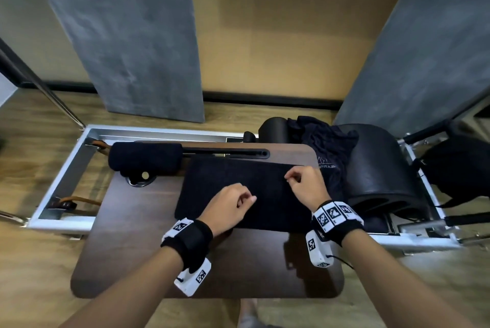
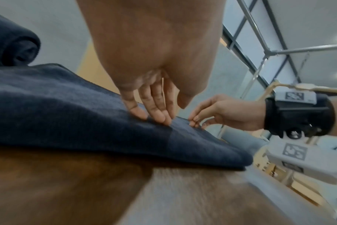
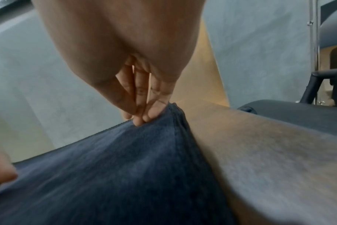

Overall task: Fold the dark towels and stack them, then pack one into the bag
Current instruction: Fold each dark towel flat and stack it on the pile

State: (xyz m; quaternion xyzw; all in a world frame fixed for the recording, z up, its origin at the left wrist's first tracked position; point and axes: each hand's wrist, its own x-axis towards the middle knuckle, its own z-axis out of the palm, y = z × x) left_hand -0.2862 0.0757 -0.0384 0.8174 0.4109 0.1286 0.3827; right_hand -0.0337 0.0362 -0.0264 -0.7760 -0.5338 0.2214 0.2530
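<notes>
A dark towel (image 1: 238,189) lies flat and folded on the brown table (image 1: 138,235). My left hand (image 1: 246,199) rests on its middle; in the left wrist view its fingertips (image 2: 154,117) press down on the towel (image 2: 67,114), the thumb held clear. My right hand (image 1: 290,177) pinches the towel's far right part; in the right wrist view the hand (image 3: 142,120) lifts a small peak of cloth (image 3: 125,167). A second dark towel (image 1: 144,159), rolled, lies at the table's far left. A dark cloth bag (image 1: 323,147) with pale lettering is draped just past the table's right edge.
The table stands over a metal exercise frame (image 1: 69,168). A black padded barrel (image 1: 379,168) sits to the right, with a black backpack (image 1: 456,171) beyond it. A round recess (image 1: 140,180) is set in the table's far left. Grey panels lean on the back wall.
</notes>
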